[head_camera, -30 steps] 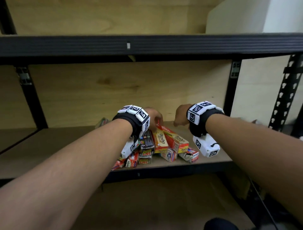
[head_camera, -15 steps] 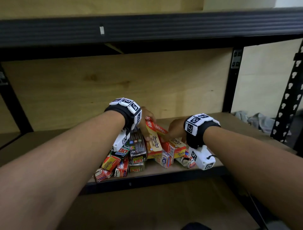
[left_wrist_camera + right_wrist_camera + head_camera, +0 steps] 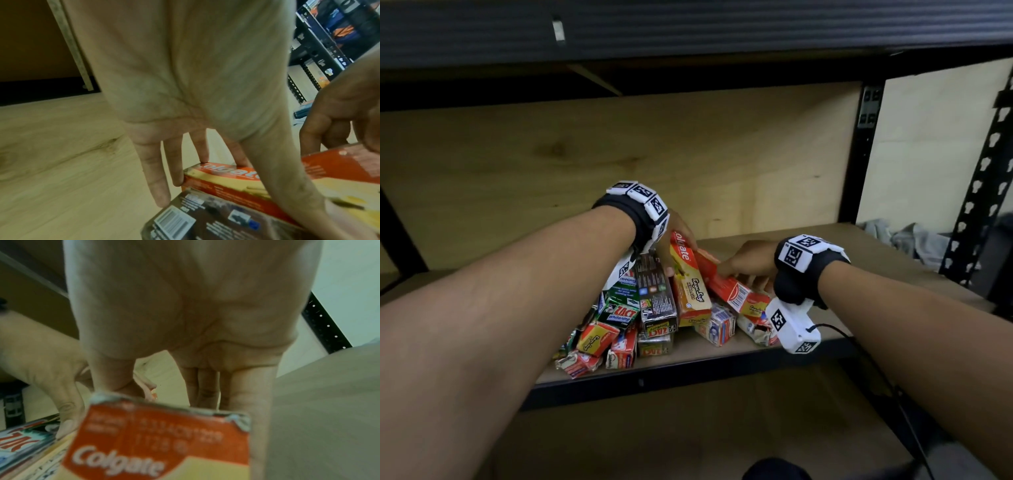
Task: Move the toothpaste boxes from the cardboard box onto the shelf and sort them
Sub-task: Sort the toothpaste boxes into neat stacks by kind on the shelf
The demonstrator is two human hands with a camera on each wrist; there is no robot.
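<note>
A heap of toothpaste boxes (image 3: 654, 318) lies at the front of the wooden shelf (image 3: 866, 263). My left hand (image 3: 677, 251) grips the far end of a yellow and orange Colgate box (image 3: 690, 291) on top of the heap; in the left wrist view its fingers (image 3: 152, 162) sit behind the box's end (image 3: 226, 177) and the thumb lies across the top. My right hand (image 3: 743, 270) holds a red Colgate box (image 3: 726, 287) beside it, thumb on one side, fingers (image 3: 246, 394) on the other of the box (image 3: 164, 443). The cardboard box is out of view.
A dark box (image 3: 654, 291) and a green Zact box (image 3: 619, 313) lie left of the held boxes. Grey cloth (image 3: 914, 240) lies at the shelf's far right by a black upright (image 3: 866, 154). A black beam (image 3: 688, 31) runs overhead. Bare shelf board stretches behind the heap.
My right hand dropped from behind the heap and took hold of the red Colgate box. My left hand closed on the yellow Colgate box and tilted its far end up.
</note>
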